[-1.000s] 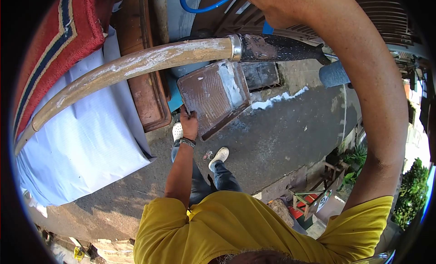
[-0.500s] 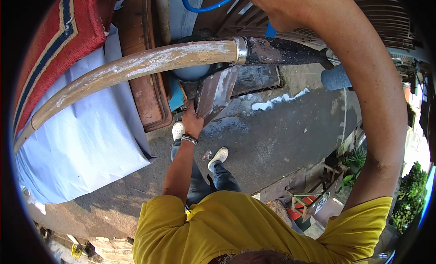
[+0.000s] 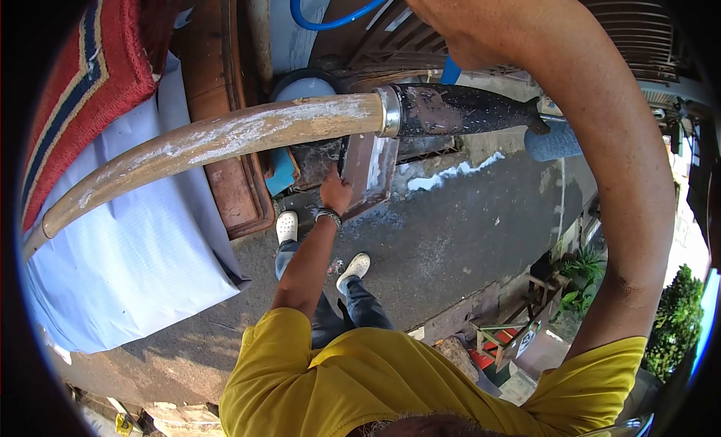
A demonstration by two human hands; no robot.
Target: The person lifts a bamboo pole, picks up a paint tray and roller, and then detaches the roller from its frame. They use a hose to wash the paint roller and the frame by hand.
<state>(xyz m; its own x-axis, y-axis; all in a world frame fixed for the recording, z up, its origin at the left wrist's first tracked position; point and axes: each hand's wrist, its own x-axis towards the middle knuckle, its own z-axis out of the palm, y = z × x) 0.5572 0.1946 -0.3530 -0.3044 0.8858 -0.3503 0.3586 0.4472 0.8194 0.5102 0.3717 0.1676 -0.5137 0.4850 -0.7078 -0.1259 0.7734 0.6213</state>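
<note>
My left hand, with a bracelet at its wrist, grips the edge of a brown rectangular tray smeared with white. My right hand is raised at the top, fingers curled. A blue hose loops beside it, and a blue piece shows below the palm; what it holds is hidden. Close to the camera crosses a curved-looking wooden pole with a metal collar and black handle. A fuzzy grey paint roller appears beyond the black end, partly behind my right forearm.
On the left, a white-blue sheet and red rug lie near a brown wooden panel. A round basin stands behind the pole. White paint marks the pavement. Plants and a wooden frame are at right.
My left hand and the tray have shifted slightly right, and the tray has turned. The pole sits lower in view. My right hand stays raised at the top.
</note>
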